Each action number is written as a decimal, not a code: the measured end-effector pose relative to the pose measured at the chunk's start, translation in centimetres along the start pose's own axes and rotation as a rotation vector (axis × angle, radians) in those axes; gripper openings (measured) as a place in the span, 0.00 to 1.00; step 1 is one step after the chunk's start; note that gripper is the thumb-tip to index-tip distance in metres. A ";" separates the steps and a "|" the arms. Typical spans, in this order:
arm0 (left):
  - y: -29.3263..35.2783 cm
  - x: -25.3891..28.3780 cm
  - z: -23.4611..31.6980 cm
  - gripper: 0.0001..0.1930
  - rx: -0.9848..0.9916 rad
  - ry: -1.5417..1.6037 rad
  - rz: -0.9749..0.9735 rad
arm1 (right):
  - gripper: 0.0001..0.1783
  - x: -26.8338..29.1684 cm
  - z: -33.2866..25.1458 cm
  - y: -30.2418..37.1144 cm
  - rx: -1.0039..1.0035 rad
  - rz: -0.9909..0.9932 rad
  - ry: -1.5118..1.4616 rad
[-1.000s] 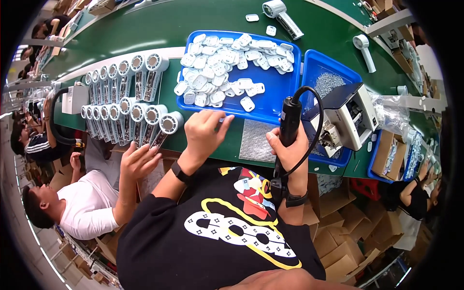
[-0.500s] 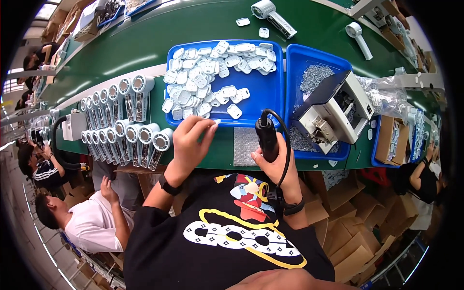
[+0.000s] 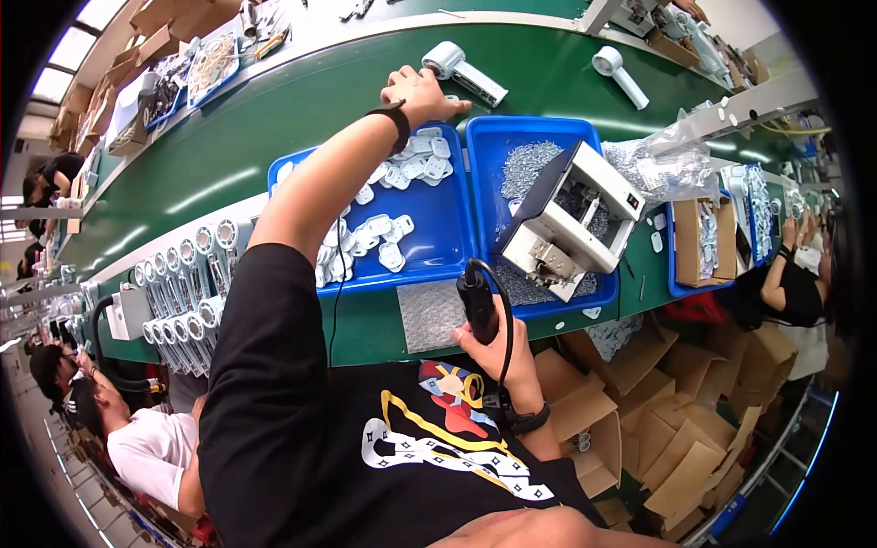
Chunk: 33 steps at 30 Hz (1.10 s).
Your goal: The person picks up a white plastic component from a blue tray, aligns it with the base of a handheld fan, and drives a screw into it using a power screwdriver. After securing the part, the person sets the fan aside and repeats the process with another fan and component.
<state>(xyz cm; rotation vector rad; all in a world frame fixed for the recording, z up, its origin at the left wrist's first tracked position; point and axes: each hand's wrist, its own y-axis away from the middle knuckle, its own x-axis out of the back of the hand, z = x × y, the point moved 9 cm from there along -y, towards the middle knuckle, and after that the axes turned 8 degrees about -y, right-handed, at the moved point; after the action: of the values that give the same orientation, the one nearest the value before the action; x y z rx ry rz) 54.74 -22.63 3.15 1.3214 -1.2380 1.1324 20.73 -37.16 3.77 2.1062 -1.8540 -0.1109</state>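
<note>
My left hand reaches to the far side of the table, fingers spread, close beside the head of a light blue handheld fan. Under its thumb side the edge of a small white plate shows; whether I touch it is hidden. My right hand is wrapped round a black corded electric screwdriver, held upright near the table's front edge. Between the arms lies a blue tray of small white plastic plates, partly covered by my left forearm.
A second blue tray holds loose screws and a screw feeder. Fans stand in rows on the left. Bubble wrap lies in front. Another fan lies far right. Cardboard boxes and co-workers are nearby.
My left hand has moved from the near edge of the plate tray, where it pinched something small and white, out to the far fan. My right hand still holds the screwdriver. The view has shifted.
</note>
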 end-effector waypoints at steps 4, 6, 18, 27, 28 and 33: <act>-1.5 -2.4 2.8 0.37 -0.076 0.046 0.014 | 0.23 1.1 1.1 0.5 -0.058 0.059 -0.021; -2.1 -3.2 3.4 0.37 -0.150 0.071 0.012 | 0.24 1.7 1.4 0.5 -0.057 0.080 -0.014; -2.3 -2.0 6.6 0.14 -0.838 0.154 0.215 | 0.25 2.3 2.0 0.5 -0.024 0.111 -0.028; 3.6 6.1 1.4 0.08 -0.813 0.375 0.349 | 0.25 2.0 2.3 1.0 0.031 0.078 -0.071; 5.8 6.7 0.0 0.08 -0.784 0.348 0.347 | 0.26 2.1 2.6 1.1 0.005 0.083 -0.119; 17.8 6.0 -5.9 0.21 -0.579 0.416 0.168 | 0.26 0.9 1.2 0.6 -0.092 0.005 -0.462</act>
<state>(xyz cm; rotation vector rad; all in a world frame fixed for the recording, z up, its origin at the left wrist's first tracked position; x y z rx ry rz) 37.23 -17.76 10.63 0.5272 -1.2448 0.9919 19.95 -38.32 2.95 2.1400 -2.0486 -0.7212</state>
